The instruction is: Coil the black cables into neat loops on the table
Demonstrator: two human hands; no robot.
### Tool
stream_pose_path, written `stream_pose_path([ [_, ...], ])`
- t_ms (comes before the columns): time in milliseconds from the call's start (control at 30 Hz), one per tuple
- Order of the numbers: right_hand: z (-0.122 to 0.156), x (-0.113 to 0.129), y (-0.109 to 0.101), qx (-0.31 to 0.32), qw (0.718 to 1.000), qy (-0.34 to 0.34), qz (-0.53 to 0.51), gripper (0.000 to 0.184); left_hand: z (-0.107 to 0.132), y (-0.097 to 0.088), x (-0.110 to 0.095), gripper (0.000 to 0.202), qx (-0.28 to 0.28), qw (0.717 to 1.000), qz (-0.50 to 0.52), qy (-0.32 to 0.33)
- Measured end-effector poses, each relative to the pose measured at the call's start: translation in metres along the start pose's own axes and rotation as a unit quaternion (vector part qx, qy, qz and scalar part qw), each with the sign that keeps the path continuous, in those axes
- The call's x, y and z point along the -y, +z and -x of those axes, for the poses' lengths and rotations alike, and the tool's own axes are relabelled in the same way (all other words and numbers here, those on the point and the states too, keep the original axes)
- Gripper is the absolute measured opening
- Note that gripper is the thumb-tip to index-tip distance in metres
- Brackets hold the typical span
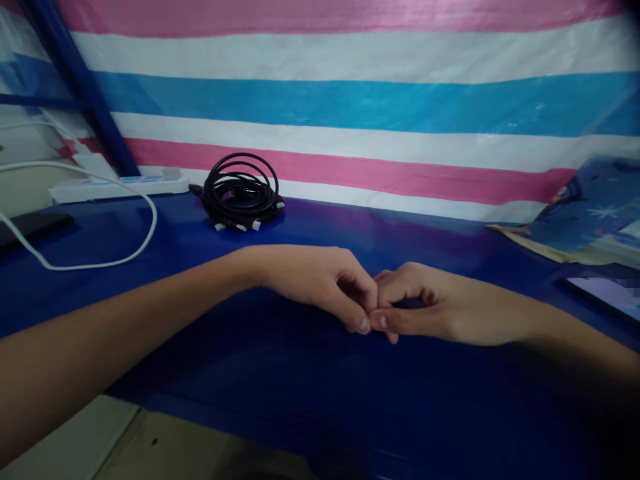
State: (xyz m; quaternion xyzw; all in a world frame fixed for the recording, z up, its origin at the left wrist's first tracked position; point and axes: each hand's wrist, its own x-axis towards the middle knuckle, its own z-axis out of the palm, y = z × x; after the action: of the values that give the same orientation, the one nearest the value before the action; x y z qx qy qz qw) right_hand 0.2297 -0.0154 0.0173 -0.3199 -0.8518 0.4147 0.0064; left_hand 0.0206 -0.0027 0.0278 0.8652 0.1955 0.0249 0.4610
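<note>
My left hand [320,280] and my right hand [430,307] meet over the middle of the blue table [250,360]. Both have their fingers curled and their thumb tips press together. Whatever lies between the pinched fingers is too small or hidden to name. A coil of black cables [243,193] with white plug ends lies at the back of the table, well away from both hands.
A white power strip [120,187] lies at the back left, with a white cable [100,260] looping across the table. A dark phone [30,227] is at the left edge. A screen [607,297] and a blue printed bag [585,213] sit at right. A striped tarp [350,100] forms the wall.
</note>
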Motion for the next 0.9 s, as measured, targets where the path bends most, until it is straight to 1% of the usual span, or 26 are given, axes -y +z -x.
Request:
stream_pose_path([
  [167, 0.0003, 0.0016, 0.0002, 0.001, 1.000, -0.003, -0.002, 0.035, -0.0007, 0.0005, 0.0009, 0.013, 0.000, 1.000, 0.000, 0.005],
  [400, 0.0003, 0.0007, 0.0002, 0.001, 1.000, 0.004, 0.004, 0.034, -0.0004, 0.0008, 0.0013, 0.012, 0.001, 1.000, 0.003, -0.008],
  [567, -0.0008, 0.0012, -0.0001, 0.004, 1.000, 0.004, -0.003, 0.036, -0.0012, 0.0016, 0.0015, 0.013, -0.001, 1.000, 0.009, 0.001],
  [733, -0.0007, 0.0022, 0.0007, 0.002, 1.000, 0.007, -0.010, 0.036, -0.0012, 0.0014, 0.0013, 0.006, -0.006, 1.000, 0.011, 0.003],
  [900, -0.0006, 0.0013, 0.0006, 0.003, 1.000, 0.005, -0.013, 0.036, -0.0006, 0.0003, 0.0012, 0.008, 0.004, 1.000, 0.012, -0.005],
])
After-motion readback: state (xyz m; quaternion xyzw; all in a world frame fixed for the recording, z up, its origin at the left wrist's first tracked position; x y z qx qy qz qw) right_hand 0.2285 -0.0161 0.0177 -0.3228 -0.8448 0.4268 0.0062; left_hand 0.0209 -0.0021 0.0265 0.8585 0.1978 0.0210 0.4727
